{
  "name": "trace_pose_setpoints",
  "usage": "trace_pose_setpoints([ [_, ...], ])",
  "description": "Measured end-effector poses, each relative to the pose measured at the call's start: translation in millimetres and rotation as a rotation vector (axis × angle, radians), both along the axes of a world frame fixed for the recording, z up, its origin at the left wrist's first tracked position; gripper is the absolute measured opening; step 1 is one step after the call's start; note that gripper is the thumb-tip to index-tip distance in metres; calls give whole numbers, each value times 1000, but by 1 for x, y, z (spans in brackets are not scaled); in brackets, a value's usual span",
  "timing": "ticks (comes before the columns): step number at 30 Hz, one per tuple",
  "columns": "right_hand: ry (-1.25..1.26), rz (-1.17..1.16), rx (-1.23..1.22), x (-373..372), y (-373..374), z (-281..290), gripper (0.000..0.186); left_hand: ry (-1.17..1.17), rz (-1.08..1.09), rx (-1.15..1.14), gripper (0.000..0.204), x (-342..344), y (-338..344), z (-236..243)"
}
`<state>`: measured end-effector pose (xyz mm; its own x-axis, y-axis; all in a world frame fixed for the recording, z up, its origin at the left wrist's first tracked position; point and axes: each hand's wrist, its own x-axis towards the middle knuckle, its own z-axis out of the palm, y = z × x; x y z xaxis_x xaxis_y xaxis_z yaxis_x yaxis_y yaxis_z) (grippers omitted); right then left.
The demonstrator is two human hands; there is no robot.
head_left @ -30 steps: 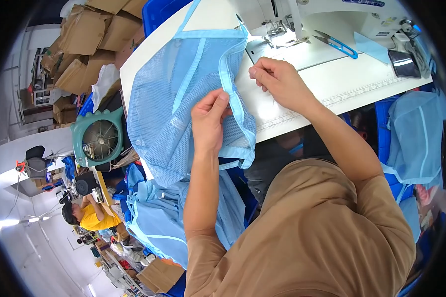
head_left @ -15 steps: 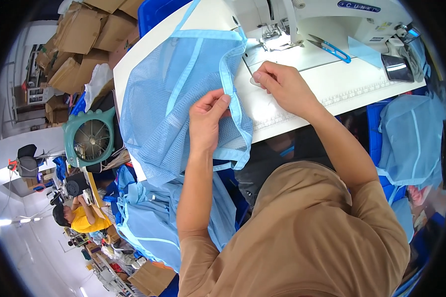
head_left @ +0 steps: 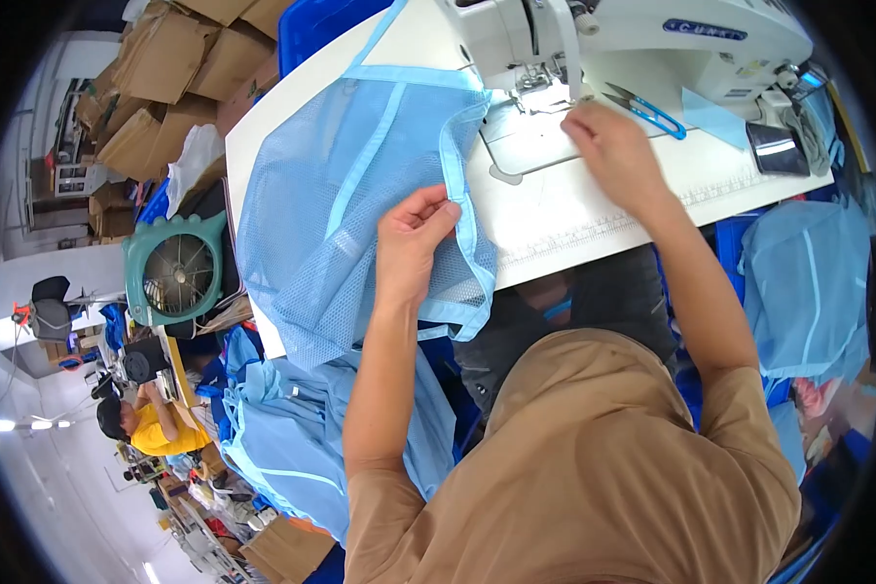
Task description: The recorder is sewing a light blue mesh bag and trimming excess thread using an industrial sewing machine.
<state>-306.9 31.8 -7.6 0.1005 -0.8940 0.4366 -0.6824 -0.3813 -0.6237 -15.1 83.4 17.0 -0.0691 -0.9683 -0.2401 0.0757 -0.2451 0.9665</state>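
A light-blue mesh bag (head_left: 302, 185) with paler binding strips is spread over the left part of the white sewing table (head_left: 545, 209), one side drooping past the front edge. My left hand (head_left: 409, 243) pinches the bound edge of the bag between thumb and fingers. Away from the fabric, my right hand (head_left: 615, 156) hovers over the table just right of the needle area, its fingers drawn together and slightly blurred. Whatever it may hold is hidden. Close beside it lie blue-handled thread snips (head_left: 652, 113). The white sewing machine (head_left: 633, 41) stands behind.
A ruler strip (head_left: 613, 226) runs along the table's front edge. A blue fabric scrap (head_left: 715, 119) and a dark device (head_left: 777, 148) lie at right. More blue mesh pieces (head_left: 806, 282) hang there; others (head_left: 297, 428) are heaped lower left, near a green fan (head_left: 175, 271).
My right hand has moved right and away from me, from beside the bag's edge toward the snips. The left hand keeps its pinch on the mesh bag.
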Motion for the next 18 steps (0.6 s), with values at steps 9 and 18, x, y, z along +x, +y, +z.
trace_pose_setpoints([
  [9,575,-154,55,-81,-29,-5,24,152,28,86,28,17,2,-3],
  [18,-169,-109,385,-33,22,7,34,172,43,52,25,30,10,-7],
])
